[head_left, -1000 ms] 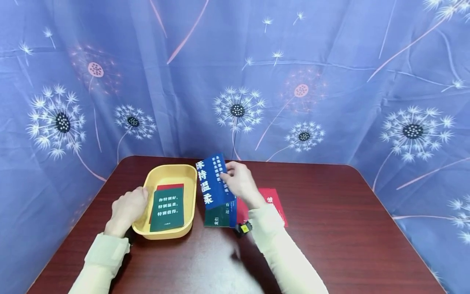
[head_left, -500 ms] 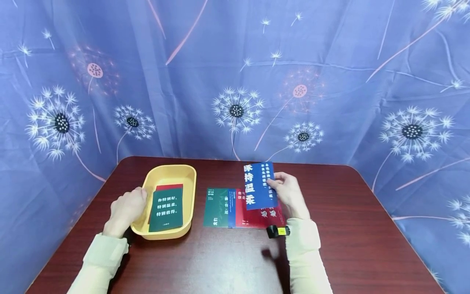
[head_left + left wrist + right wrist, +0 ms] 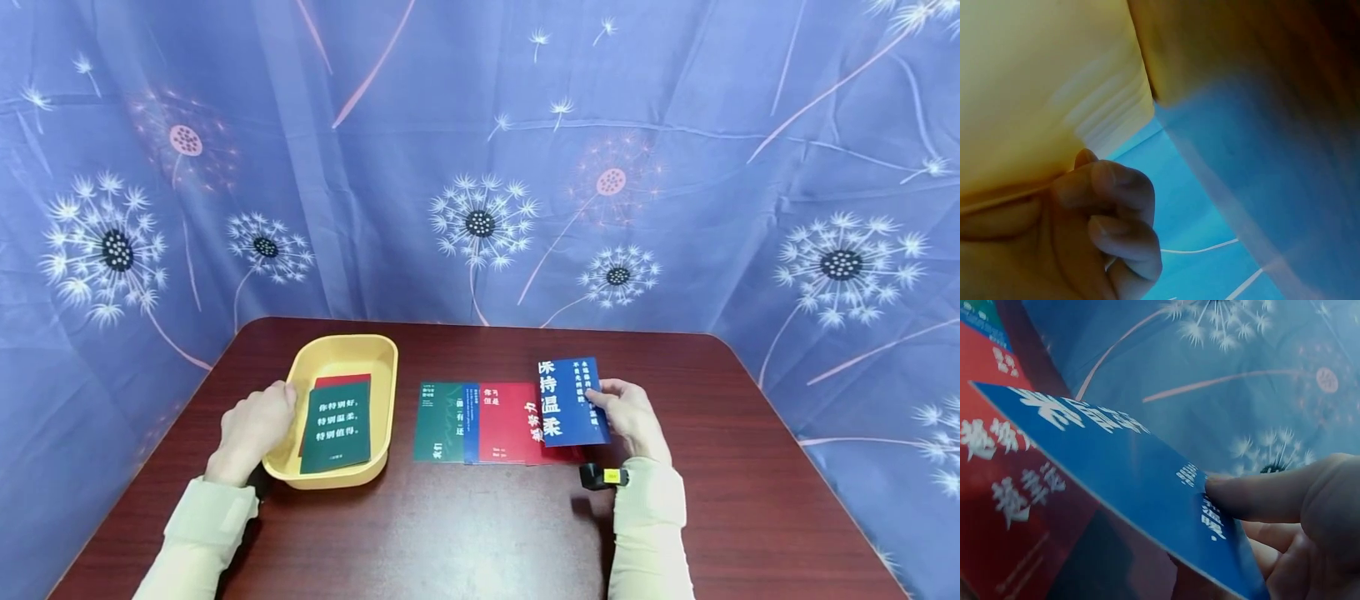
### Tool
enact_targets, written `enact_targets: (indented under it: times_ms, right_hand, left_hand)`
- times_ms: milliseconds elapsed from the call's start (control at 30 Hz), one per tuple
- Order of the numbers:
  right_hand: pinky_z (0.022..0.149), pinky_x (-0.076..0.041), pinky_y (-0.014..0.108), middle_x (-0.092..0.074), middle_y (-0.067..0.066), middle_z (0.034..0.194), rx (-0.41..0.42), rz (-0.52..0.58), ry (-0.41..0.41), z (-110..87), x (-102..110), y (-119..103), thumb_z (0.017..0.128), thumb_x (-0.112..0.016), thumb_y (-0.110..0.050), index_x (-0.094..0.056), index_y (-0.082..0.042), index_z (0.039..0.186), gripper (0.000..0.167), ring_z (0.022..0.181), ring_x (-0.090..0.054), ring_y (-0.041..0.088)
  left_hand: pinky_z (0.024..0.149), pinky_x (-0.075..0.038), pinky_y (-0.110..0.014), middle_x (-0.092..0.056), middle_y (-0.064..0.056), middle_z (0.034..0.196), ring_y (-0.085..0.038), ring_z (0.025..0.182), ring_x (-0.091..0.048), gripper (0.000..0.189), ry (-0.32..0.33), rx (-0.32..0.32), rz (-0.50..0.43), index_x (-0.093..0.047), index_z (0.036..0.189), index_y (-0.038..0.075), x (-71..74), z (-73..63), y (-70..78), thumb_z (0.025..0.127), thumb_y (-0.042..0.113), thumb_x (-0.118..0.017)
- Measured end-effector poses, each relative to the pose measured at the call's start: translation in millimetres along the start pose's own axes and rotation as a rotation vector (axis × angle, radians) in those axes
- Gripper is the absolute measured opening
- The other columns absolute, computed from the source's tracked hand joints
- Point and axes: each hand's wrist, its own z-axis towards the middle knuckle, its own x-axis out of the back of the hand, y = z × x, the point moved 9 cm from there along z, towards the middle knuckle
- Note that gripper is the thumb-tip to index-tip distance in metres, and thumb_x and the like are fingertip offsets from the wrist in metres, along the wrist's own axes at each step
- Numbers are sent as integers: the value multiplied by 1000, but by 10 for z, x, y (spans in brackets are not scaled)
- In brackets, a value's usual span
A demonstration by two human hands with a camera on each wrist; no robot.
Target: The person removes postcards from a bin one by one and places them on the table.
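My left hand (image 3: 253, 429) grips the left rim of a yellow plastic tub (image 3: 388, 417); in the left wrist view its fingers (image 3: 1124, 240) curl at the tub's edge. Inside the tub a green card (image 3: 337, 452) with white writing lies over a red card (image 3: 341, 381). Between thumb and fingers, my right hand (image 3: 637, 417) pinches the right edge of a blue card (image 3: 564, 404) with white writing. This card slants over the right end of an overlapping row: a green card (image 3: 442, 423), a narrow blue strip (image 3: 471, 425) and red cards (image 3: 506, 417). In the right wrist view the blue card (image 3: 1116, 465) tilts above the red.
The dark red-brown wooden table (image 3: 735, 467) carries the tub at left and the card row in the middle. A blue curtain (image 3: 420, 167) with dandelion prints hangs around its back and sides. A black wrist camera (image 3: 600, 477) sits below my right hand.
My right hand has carried the blue card rightward from beside the tub, over the row, and lowered it at the row's right end. My left hand has stayed at the tub.
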Motion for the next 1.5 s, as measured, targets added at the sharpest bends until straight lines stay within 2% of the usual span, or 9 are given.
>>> enact_targets:
  times_ms: [233, 400, 700, 833, 1067, 1200, 1500]
  right_hand:
    - [60, -54, 33, -64, 14, 90, -29, -25, -27, 41, -101, 264, 97, -59, -12, -54, 7, 124, 34, 65, -64, 18]
    - [59, -54, 32, -64, 14, 90, -44, -70, -15, 56, -130, 353, 96, -60, -13, -56, 6, 122, 32, 64, -63, 18]
    - [57, -50, 30, -62, 16, 93, 11, -137, 41, 50, -140, 289, 94, -62, -11, -58, 6, 117, 29, 65, -59, 17]
    - [58, -49, 29, -60, 17, 96, 11, -174, 68, 26, -122, 276, 93, -65, -12, -59, 6, 115, 30, 69, -58, 19]
    - [57, -44, 29, -59, 10, 82, 61, -254, 133, -51, 18, 164, 93, -64, -19, -63, 3, 108, 26, 64, -54, 17]
    - [57, -45, 28, -61, 10, 80, 65, -309, 174, -103, 124, 122, 96, -60, -24, -63, 3, 109, 30, 65, -55, 16]
    - [62, -52, 30, -64, 19, 97, 34, -215, 108, -158, 108, 112, 101, -53, -23, -58, 6, 119, 35, 67, -58, 19]
  left_hand:
    - [58, -44, -59, -61, -33, 89, -51, 78, -59, 49, 2, 2, 6, -57, 97, -5, -4, -8, -6, 105, 30, -23]
    - [57, -44, -58, -60, -33, 87, -51, 77, -59, 48, 8, -6, 10, -56, 95, -5, 13, -18, 0, 105, 29, -23]
    - [58, -44, -60, -60, -32, 87, -50, 76, -59, 49, -6, 3, 13, -56, 97, -6, 26, -31, 0, 105, 29, -23]
    - [59, -44, -60, -60, -32, 87, -50, 77, -59, 48, -13, 4, 17, -56, 99, -6, 25, -31, -4, 105, 29, -24]
    - [59, -44, -59, -60, -32, 87, -50, 77, -59, 48, -13, 5, 6, -56, 99, -6, 14, -31, 10, 105, 29, -24]
    - [59, -44, -59, -60, -32, 86, -50, 77, -59, 48, -2, 3, 5, -56, 98, -6, 15, -25, 8, 105, 29, -23]
    - [59, -44, -59, -60, -32, 88, -50, 78, -59, 49, -7, 7, 2, -56, 100, -5, 0, -9, 4, 105, 30, -23]
